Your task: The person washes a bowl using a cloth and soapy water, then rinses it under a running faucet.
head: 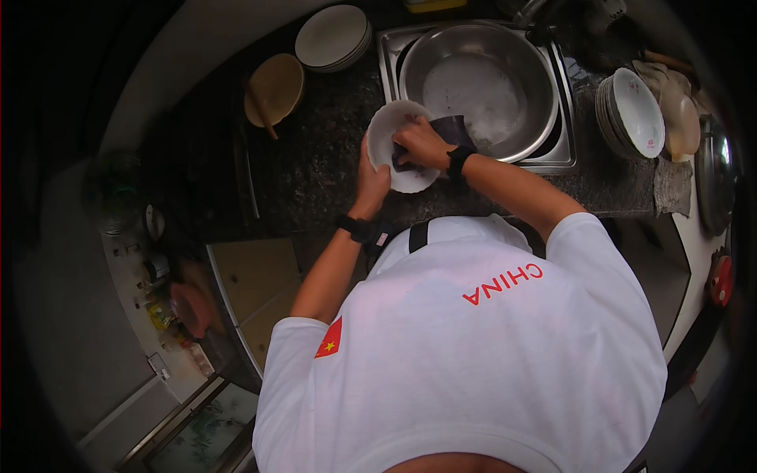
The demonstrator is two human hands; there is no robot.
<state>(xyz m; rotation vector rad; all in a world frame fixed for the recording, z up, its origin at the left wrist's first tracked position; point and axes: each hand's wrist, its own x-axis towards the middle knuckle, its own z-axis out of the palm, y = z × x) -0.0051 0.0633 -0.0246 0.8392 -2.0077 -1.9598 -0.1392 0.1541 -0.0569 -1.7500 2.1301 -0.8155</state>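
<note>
My left hand (374, 180) grips the near left rim of a white bowl (395, 118) with a scalloped edge and small printed flowers. The bowl is tilted, its inside facing me, over the counter at the left front of the sink. My right hand (423, 143) is inside the bowl, its fingers closed on a dark cloth (455, 127). Part of that cloth lies against the bowl's inner wall, and the rest hangs past the rim towards a large stainless steel basin (538, 127). The fingertips of my right hand are partly hidden.
The basin sits in a metal sink (565, 133) below a faucet (529, 12). Left on the dark stone counter (331, 154) are stacked white plates (331, 36) and a yellowish bowl (284, 83) with a wooden stick (262, 112). Stacked flowered bowls (639, 112) stand right, beside a grey rag (673, 186).
</note>
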